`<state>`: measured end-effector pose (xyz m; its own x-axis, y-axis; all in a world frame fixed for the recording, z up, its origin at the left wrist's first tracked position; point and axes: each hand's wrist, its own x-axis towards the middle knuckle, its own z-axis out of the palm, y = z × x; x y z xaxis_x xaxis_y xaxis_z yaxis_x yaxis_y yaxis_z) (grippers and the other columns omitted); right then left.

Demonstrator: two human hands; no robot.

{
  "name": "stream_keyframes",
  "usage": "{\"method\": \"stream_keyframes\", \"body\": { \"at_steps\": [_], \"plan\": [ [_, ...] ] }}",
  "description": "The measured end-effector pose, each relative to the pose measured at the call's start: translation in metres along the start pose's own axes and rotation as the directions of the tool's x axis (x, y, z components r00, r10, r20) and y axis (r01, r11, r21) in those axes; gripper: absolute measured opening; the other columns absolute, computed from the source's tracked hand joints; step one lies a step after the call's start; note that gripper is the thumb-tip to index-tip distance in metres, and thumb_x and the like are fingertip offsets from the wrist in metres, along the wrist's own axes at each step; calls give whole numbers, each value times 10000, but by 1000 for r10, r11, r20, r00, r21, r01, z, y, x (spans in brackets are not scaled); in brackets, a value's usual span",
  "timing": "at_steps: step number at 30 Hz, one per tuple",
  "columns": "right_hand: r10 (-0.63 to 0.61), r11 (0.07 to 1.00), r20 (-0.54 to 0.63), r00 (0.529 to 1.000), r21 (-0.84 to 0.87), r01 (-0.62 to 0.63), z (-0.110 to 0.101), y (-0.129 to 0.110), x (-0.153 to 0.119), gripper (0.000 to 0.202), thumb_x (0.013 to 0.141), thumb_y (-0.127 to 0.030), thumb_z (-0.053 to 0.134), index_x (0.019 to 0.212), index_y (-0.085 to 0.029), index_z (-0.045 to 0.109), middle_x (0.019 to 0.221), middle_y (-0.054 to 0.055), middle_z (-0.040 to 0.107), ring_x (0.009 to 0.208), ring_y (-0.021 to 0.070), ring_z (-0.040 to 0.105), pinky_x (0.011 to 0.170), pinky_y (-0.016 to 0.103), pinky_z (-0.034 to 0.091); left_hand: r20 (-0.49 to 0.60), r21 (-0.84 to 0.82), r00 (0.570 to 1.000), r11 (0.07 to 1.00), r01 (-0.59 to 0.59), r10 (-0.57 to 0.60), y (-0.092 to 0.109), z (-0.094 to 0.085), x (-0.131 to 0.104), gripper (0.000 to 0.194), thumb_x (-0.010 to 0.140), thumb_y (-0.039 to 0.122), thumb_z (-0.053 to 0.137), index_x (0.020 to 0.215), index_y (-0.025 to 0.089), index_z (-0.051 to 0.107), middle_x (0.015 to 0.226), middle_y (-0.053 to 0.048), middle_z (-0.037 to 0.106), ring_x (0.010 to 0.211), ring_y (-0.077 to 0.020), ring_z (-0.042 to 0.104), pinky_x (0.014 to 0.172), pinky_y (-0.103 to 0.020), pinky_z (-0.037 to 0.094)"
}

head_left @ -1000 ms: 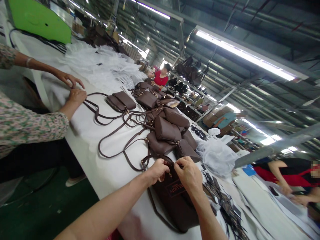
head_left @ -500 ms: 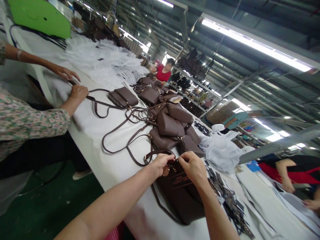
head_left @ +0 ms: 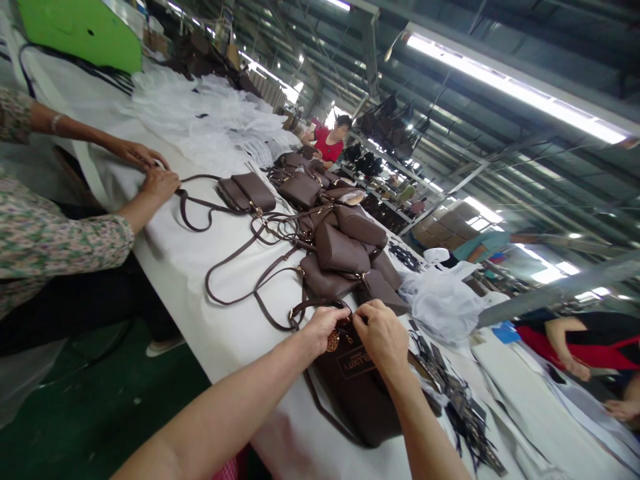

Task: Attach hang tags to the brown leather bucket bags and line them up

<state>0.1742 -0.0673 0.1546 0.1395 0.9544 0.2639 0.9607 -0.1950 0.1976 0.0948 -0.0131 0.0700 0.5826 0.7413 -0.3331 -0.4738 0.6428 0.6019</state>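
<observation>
A dark brown handbag (head_left: 350, 400) with a printed label lies on the white-covered table in front of me. My left hand (head_left: 325, 325) pinches its handle (head_left: 306, 307) close to the bag's top edge. A round gold charm (head_left: 333, 341) hangs below those fingertips. Thumb and fingers of my right hand (head_left: 381, 333) are closed at the same top edge, just right of the left hand. Whatever small part sits between the right fingertips is hidden. A thin strap (head_left: 327, 413) runs along the bag's left side.
Beyond the handbag, brown bags (head_left: 343, 248) with looping straps are heaped. At left, a co-worker's hands (head_left: 153, 175) hold a strap of a small brown bag (head_left: 247, 192). Black tags (head_left: 463, 403) lie to the right, white wrapping (head_left: 443, 297) behind them. Another person works at far right.
My right hand has shifted slightly left, toward my left hand, which stays on the handle. The co-worker's farther hand has moved right, up against their other hand.
</observation>
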Motion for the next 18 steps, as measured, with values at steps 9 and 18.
{"method": "stream_keyframes", "body": {
  "at_steps": [9, 18],
  "plan": [
    [-233, 972, 3, 973, 41, 232, 3, 10, 0, 223, 909, -216, 517, 738, -208, 660, 878, 29, 635, 832, 153, 580, 661, 250, 371, 105, 232, 983, 958, -171, 150, 5, -9, -8, 38, 538, 135, 679, 570, 137, 660, 576, -3, 629, 562, -121, 543, 577, -237, 423],
    [-317, 939, -25, 948, 135, 317, 8, 14, -2, 270, 894, -153, 436, 678, -191, 594, 848, 80, 616, 832, 193, 564, 760, 289, 423, 119, 551, 918, 744, -378, 378, 5, -8, -9, 119, 645, 139, 603, 529, 166, 610, 518, 31, 566, 537, -127, 500, 552, -234, 359]
  ]
}}
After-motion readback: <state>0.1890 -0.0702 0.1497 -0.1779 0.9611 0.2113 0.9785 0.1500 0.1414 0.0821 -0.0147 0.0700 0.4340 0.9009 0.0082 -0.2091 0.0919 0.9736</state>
